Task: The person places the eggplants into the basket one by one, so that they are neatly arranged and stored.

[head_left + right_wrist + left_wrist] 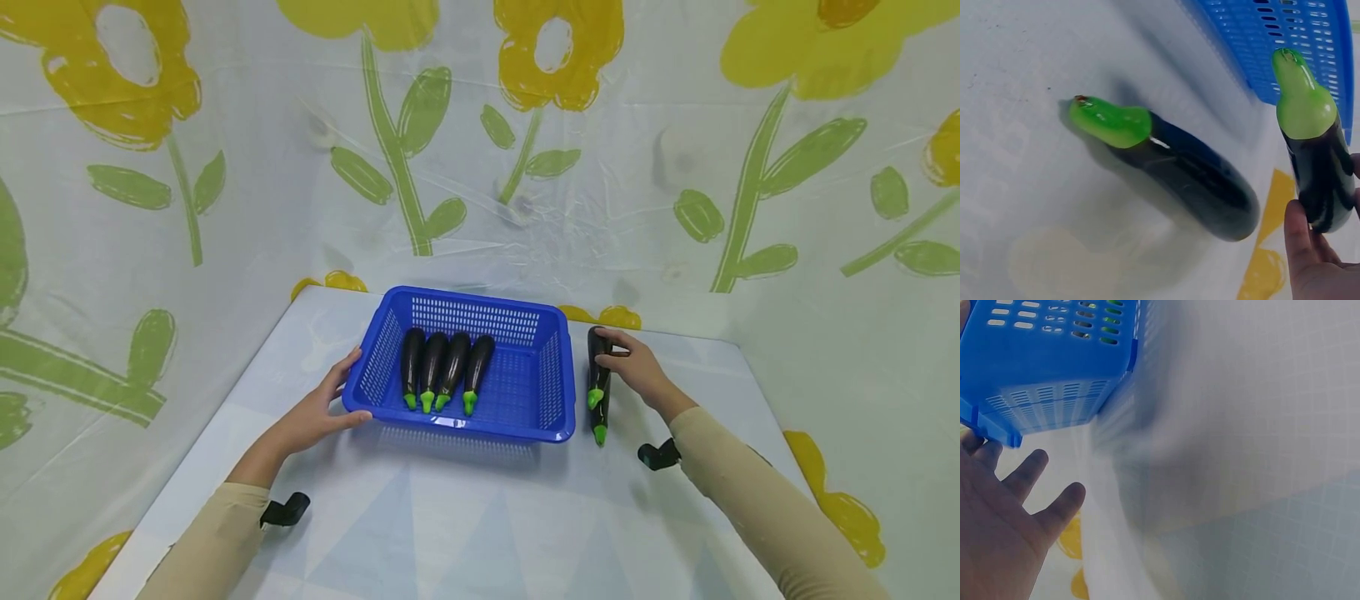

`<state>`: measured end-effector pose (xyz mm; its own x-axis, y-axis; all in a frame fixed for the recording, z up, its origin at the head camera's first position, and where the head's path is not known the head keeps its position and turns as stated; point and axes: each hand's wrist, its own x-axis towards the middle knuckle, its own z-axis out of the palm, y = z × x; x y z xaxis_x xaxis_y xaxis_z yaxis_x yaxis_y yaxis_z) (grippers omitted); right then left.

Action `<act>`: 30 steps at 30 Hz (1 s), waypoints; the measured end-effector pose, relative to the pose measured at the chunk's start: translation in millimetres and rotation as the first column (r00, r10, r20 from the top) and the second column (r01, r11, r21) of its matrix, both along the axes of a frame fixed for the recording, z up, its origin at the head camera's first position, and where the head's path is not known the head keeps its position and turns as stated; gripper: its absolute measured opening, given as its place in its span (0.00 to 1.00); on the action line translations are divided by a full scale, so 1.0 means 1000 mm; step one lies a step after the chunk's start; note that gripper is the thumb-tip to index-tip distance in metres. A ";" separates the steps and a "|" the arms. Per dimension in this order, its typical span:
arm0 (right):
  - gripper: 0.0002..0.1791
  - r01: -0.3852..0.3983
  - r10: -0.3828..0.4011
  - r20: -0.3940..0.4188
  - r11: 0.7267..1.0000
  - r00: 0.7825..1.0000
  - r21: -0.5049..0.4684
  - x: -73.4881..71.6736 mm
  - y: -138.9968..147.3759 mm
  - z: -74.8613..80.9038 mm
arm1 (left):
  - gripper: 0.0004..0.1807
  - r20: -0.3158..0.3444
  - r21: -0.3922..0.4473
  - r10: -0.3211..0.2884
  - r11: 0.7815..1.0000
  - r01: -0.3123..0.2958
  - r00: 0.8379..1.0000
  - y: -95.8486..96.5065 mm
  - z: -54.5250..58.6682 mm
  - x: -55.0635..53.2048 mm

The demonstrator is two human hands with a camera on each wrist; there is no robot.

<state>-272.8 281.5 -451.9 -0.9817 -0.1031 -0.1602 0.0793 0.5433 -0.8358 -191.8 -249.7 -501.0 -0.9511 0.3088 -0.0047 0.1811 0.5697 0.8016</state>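
Note:
A blue plastic basket stands on the table, with several dark eggplants side by side in its left half. At the basket's left front corner, my left hand holds the rim between thumb and fingers; two fingers spread free of it in the left wrist view. To the right of the basket, my right hand pinches a green-capped eggplant near its rounded dark end, raised off the table. Below it another eggplant lies on the tabletop, partly hidden in the head view.
The white table carries a pale blue triangle pattern. A flower-printed curtain hangs behind it and along both sides. Each wrist bears a small black camera mount, one on the left and one on the right.

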 end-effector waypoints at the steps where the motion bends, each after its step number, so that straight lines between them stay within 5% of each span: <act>1: 0.32 0.000 0.000 -0.002 1.000 1.000 0.000 -0.001 -0.001 0.001 | 0.59 -0.001 0.000 -0.001 1.000 0.001 1.000 0.000 0.000 0.000; 30: 0.32 -0.060 0.058 -0.046 0.997 0.997 -0.038 -0.009 -0.036 0.028 | 0.60 -0.005 0.009 -0.004 1.000 0.004 1.000 -0.001 -0.001 -0.001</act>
<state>-281.5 245.6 -423.9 -0.9798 -0.1664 -0.1107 0.0100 0.5127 -0.8585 -193.0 -250.3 -501.9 -0.9499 0.3126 0.0031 0.1874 0.5617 0.8058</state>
